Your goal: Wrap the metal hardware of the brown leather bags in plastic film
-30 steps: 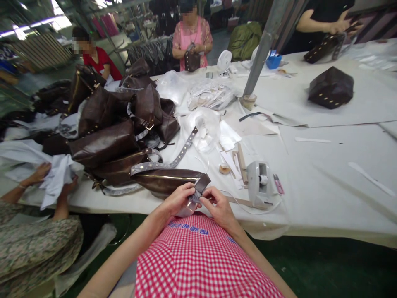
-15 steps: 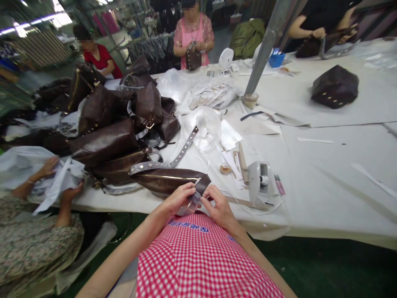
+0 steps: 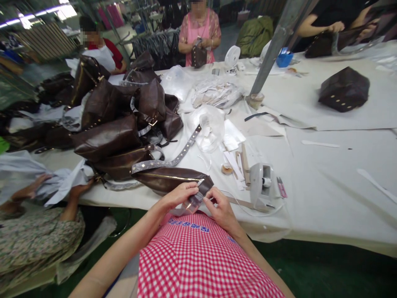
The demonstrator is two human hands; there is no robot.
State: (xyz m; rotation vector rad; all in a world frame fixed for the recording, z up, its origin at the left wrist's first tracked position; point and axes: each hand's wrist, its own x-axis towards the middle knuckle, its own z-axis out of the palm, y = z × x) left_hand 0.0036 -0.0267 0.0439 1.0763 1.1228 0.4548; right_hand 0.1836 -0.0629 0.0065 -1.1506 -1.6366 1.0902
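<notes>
A dark brown handbag [image 3: 167, 176] with a gold zipper lies at the table's front edge, right in front of me. My left hand [image 3: 181, 195] is closed on a strap wrapped in clear plastic [image 3: 194, 203], at the bag's near right end. A small glint of metal shows through the wrap. Thumb and finger of my right hand [image 3: 219, 203] pinch at the right edge of the same wrapped strap; exactly what lies between those fingertips is hidden. A second strap with metal studs [image 3: 180, 155], also in plastic, runs from the bag toward the table's middle.
Brown handbags [image 3: 107, 136] are heaped at left. A grey tape dispenser [image 3: 262, 186], pink-handled snips [image 3: 281, 187] and a tape roll [image 3: 226, 169] lie right of my hands. A metal post [image 3: 269, 54] rises from the table. A co-worker's hands [image 3: 81, 188] handle white sheeting at left.
The view has shifted slightly, moving things a little rightward. My hands keep their grip on the wrapped strap, more of which shows below my left fingers. The left co-worker's white sheeting has moved.
</notes>
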